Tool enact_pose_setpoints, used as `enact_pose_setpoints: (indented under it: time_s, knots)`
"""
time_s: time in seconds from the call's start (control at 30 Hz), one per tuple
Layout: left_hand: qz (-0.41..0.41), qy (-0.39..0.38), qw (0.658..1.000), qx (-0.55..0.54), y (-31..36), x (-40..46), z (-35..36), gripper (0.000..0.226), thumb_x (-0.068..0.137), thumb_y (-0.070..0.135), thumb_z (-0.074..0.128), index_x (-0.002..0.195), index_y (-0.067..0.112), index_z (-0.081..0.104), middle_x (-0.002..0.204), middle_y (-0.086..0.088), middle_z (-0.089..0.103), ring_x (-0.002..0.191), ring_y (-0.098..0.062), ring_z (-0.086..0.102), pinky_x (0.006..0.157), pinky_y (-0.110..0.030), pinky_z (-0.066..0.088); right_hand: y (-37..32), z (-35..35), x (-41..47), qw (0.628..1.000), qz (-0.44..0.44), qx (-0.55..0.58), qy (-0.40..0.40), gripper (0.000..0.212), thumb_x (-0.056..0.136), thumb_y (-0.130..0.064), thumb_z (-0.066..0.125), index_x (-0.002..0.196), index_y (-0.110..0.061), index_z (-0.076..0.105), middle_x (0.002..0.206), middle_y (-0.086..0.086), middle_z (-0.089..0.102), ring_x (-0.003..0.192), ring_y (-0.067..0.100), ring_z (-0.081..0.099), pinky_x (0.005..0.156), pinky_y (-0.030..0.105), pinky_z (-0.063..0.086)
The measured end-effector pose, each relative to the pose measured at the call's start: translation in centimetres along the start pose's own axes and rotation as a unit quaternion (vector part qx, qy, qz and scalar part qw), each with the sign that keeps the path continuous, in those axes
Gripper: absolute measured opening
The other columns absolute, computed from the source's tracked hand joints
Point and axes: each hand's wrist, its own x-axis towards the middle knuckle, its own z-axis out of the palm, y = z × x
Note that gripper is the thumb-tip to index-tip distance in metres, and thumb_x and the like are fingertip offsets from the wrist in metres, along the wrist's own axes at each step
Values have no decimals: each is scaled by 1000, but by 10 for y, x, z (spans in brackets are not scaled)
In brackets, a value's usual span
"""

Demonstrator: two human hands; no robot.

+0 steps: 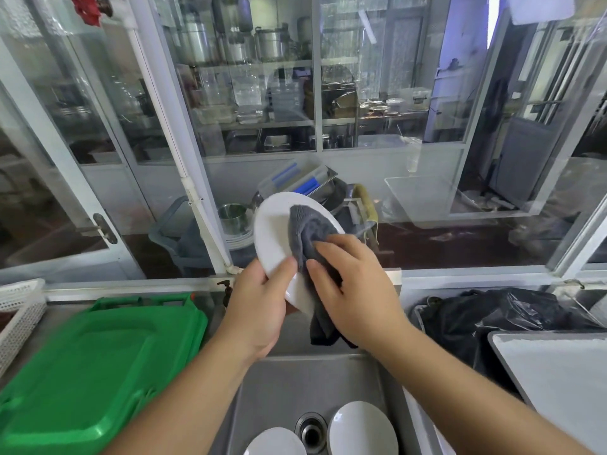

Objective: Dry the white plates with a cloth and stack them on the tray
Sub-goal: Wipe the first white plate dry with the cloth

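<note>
My left hand [259, 307] grips the lower edge of a white plate [274, 234], held tilted up above the sink. A grey cloth [312, 234] lies pressed against the plate's face under my right hand [354, 290], and its tail hangs down below the plate. Two more white plates [361, 428] [276, 443] lie in the steel sink [279, 382] on either side of the drain. A green tray [92, 366] sits on the counter to the left. A grey-white tray [558, 376] sits at the right.
A white perforated basket [19, 307] stands at the far left. Black plastic bags [492, 316] are heaped behind the right tray. A glass window wall [262, 126] runs directly behind the sink. A dark pump bottle [226, 290] stands at the sink's back edge.
</note>
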Motion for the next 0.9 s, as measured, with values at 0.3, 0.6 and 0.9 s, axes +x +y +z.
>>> enact_pose_setpoints:
  time_s: [0.3,0.6,0.9]
  knots:
    - [139,-26,971,193,-1,-19,-1,21,89,60,59,103,48,70,100,15,78,96,-5,74,80,-41,63,24,-21,51,998,58,-15,20,27,102,-27,60,128,-19,66,122,-5,61,96,8,53,78,25,41]
    - [131,38,958,251,2,-12,-8,28,91,51,55,89,25,66,81,20,71,73,2,64,61,-11,46,17,-9,2,994,58,69,-67,28,91,-46,59,115,-35,70,101,-22,63,96,-2,59,78,4,41]
    - [120,-32,968,217,-1,-26,5,35,90,54,56,98,23,71,91,1,76,90,-22,71,84,-52,59,9,-21,52,997,2,81,12,24,96,-32,66,119,-26,69,108,-13,63,97,-2,55,86,2,39]
